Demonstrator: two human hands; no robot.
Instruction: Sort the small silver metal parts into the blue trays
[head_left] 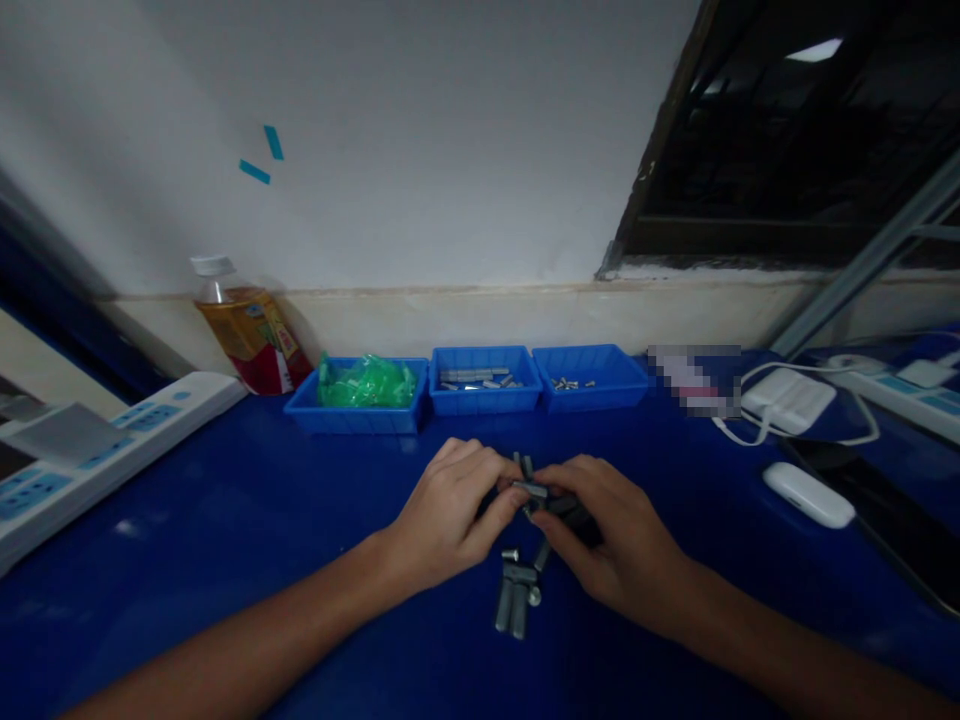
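My left hand [457,505] is closed, thumb and forefinger pinching the left end of a small grey metal bar [531,489]. At the bar's right end, the closed fingertips of my right hand [611,525] meet it from the other side. A small shiny screw-like piece [528,512] shows just under the bar, between the two thumbs; whether it is joined to the bar I cannot tell. More grey metal bars [511,605] lie loosely on the blue tabletop [360,640] below my hands, with a small silver screw [511,554] beside them. Other bars are partly hidden behind my right fingers.
Along the wall stand a blue bin [356,420] with green plastic, a blue bin [486,402] of metal bars and a blue bin [592,400] of small screws. A drink bottle [251,335] and power strip [150,430] are left; a white case [810,494] and dark phone [885,520] right.
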